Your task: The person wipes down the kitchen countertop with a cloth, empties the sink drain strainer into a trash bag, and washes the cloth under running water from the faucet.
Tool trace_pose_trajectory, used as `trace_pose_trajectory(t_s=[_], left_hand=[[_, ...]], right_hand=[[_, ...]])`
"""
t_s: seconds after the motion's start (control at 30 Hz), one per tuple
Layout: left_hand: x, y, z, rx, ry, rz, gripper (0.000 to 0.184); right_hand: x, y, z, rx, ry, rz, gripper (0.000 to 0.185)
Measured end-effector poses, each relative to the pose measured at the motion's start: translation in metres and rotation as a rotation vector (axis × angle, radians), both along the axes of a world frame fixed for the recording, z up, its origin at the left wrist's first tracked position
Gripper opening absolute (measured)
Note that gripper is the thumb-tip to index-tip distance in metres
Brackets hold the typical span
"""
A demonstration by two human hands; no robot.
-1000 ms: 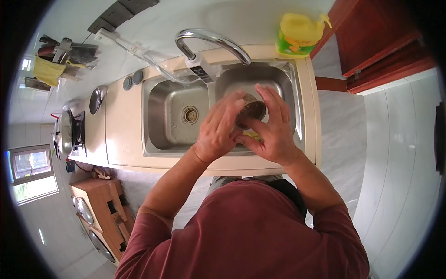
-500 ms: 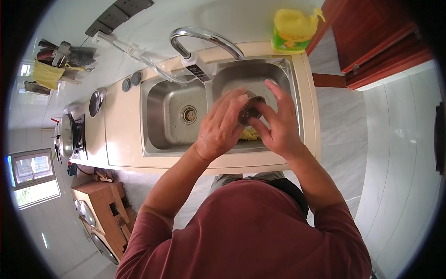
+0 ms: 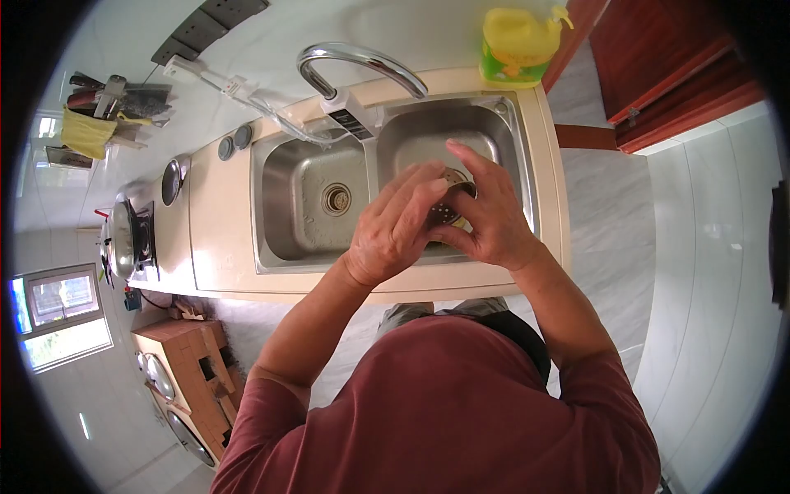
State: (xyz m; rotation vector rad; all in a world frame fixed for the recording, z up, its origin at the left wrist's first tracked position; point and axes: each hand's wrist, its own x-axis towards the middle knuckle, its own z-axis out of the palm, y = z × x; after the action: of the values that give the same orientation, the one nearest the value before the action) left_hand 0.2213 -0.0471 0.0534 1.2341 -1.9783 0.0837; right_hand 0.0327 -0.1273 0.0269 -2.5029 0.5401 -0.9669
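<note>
A small metal sink strainer (image 3: 444,214) with round holes is held between my two hands over the right basin (image 3: 436,132) of the double sink. My left hand (image 3: 395,218) wraps around its left side, fingers curled. From the right, the thumb and fingers of my right hand (image 3: 494,216) pinch its rim. Part of the strainer is hidden behind the fingers. A scrap of something yellow shows beneath it, mostly covered by my hands.
The left basin (image 3: 304,206) has a round drain (image 3: 336,199). A curved chrome faucet (image 3: 362,51) arches over the sink. At the counter's back right corner stands a yellow jug (image 3: 518,49) with a pump top. A pan and a stove (image 3: 141,239) lie far left.
The strainer has turned and dropped slightly in my hands, so its perforated side shows more clearly. My right fingers have closed in further around it. The camera view has shifted a little.
</note>
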Motion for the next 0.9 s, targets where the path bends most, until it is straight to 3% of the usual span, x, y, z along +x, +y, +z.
trace_pose_trajectory(t_s=[0.3, 0.6, 0.7, 0.9], left_hand=[[0.002, -0.004, -0.008, -0.031, -0.049, -0.023, 0.064], [0.007, -0.003, -0.007, 0.06, -0.047, 0.004, 0.065], [0.008, -0.006, -0.005, 0.056, -0.043, 0.018, 0.065], [0.01, -0.01, -0.01, 0.083, -0.082, 0.043, 0.067]], right_hand=[[-0.003, -0.003, 0.003, 0.043, 0.056, 0.02, 0.054], [-0.007, 0.003, -0.004, 0.169, -0.205, -0.023, 0.04], [-0.007, 0.008, -0.011, 0.28, -0.351, -0.055, 0.037], [0.016, 0.023, -0.042, 0.953, -0.688, -0.141, 0.045]])
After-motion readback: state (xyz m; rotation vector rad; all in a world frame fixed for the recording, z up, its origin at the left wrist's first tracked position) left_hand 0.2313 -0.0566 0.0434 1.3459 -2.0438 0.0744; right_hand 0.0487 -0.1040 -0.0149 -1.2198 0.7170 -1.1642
